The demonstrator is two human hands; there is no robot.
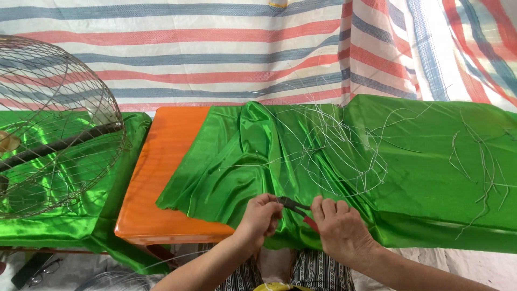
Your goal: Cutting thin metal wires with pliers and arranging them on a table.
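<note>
My right hand closes around the red-handled metal pliers, whose dark jaws meet my left hand, fingers pinched at the tip. Both hover over shiny green satin cloth beside a tangle of thin silver wire, orange table at left.

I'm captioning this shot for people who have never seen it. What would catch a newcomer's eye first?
First, the shiny bright green satin cloth draped over the orange table, with a tangle of thin silvery wire on it at centre. Next, the large domed wire-mesh cage at far left. At bottom centre, the left hand and right hand meet on red-handled pliers.
</note>
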